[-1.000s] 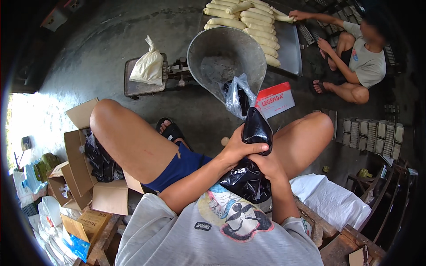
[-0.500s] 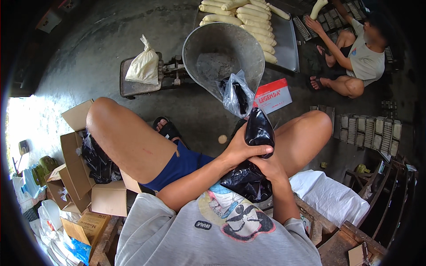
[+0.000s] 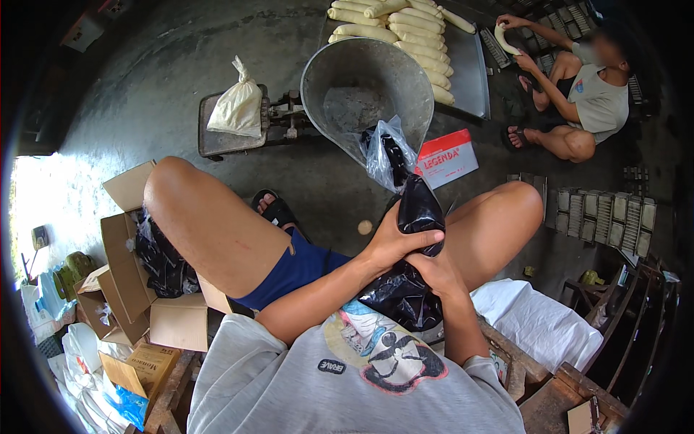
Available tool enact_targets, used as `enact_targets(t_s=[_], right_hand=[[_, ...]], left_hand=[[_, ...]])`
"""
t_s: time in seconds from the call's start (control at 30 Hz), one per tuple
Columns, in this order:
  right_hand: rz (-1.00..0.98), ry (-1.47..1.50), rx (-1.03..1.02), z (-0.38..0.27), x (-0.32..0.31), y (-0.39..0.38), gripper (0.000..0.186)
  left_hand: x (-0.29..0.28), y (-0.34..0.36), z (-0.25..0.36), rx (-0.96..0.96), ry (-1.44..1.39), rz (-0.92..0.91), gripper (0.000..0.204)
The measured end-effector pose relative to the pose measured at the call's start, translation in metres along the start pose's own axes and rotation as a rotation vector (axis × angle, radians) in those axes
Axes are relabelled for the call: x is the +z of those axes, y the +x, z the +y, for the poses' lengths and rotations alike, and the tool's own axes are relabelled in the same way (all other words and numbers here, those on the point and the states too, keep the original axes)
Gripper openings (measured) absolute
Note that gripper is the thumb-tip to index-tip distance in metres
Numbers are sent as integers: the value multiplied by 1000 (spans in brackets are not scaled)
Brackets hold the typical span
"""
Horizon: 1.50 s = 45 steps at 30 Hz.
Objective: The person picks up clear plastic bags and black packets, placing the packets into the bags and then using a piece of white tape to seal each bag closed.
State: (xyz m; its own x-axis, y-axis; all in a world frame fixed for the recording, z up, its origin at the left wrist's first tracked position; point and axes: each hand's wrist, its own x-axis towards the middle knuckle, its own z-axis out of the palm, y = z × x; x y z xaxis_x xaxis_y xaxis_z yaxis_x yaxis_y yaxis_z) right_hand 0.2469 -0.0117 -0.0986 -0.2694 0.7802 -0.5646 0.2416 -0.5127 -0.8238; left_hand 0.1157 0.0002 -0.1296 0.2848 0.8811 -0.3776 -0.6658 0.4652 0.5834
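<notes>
A long clear plastic bag of glossy dark filling [image 3: 421, 202] lies across my lap, pinched in at its middle by both hands. My left hand [image 3: 396, 237] is wrapped round the bag from the left, thumb across its front. Just below, my right hand [image 3: 436, 272] grips the same bag from the right. One dark bulge stands above my hands and a fuller one rests below against my shirt. The bag's loose, smeared upper end [image 3: 391, 148] reaches to the lip of a grey metal scoop pan [image 3: 325, 79]. Fingers behind the bag are hidden.
Beyond the pan, pale dough rolls [image 3: 423, 40] lie on a metal tray [image 3: 473, 79]. A tied pale bag [image 3: 237, 105] rests on a scale platform. A red-and-white box [image 3: 450, 163] is near my right knee. At right another person [image 3: 596, 94] squats, holding a dough roll.
My hands keep their grip on the bag, and its upper bulge looks slightly slimmer. The other person's dough roll has come lower and is now held at both ends.
</notes>
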Motion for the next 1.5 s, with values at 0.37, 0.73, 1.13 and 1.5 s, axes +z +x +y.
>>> enact_targets(t_s=[0.37,0.73,1.13,1.5], right_hand=[[21,-31,-67,6,-2,1,44],[8,37,14,8,2,8,47],[-78,-25,-162,-12,2,-16,62],[-512,194,-484,-69,81,-2,68]], left_hand=[[-2,0,0,19,20,-22,62],[-8,5,-2,-1,3,13,51],[3,-20,23,142,231,-60,80],[-21,-103,98,511,477,82,88]])
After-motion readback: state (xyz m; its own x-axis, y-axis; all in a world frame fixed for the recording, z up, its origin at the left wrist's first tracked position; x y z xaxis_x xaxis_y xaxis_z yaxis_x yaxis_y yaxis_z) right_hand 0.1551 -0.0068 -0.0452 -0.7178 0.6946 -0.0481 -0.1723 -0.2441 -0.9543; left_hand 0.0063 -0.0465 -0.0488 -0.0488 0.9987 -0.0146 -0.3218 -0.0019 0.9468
